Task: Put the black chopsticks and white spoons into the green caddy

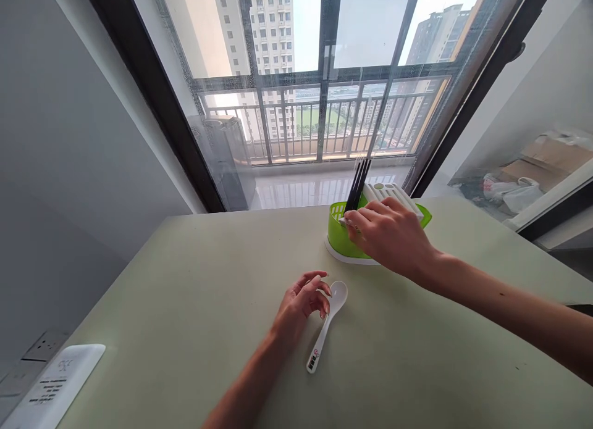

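Observation:
A green cutlery holder (337, 237) on a white base stands on the pale green table (185, 293) near the window. Dark chopsticks (357, 183) stand upright in it, with white spoon handles (391, 193) beside them. My right hand (391, 237) reaches over the holder's front rim, its fingers pinched on a white spoon at the rim. A white ceramic spoon (327, 333) lies on the table in front of the holder. My left hand (301, 305) rests beside that spoon's bowl with fingers curled, fingertips touching or almost touching it.
A white device with printed text (53, 386) lies at the table's near left corner, beside wall sockets (44, 345). A large window (319, 77) with a balcony railing is behind the table. Cardboard boxes and bags (528, 176) sit at the right.

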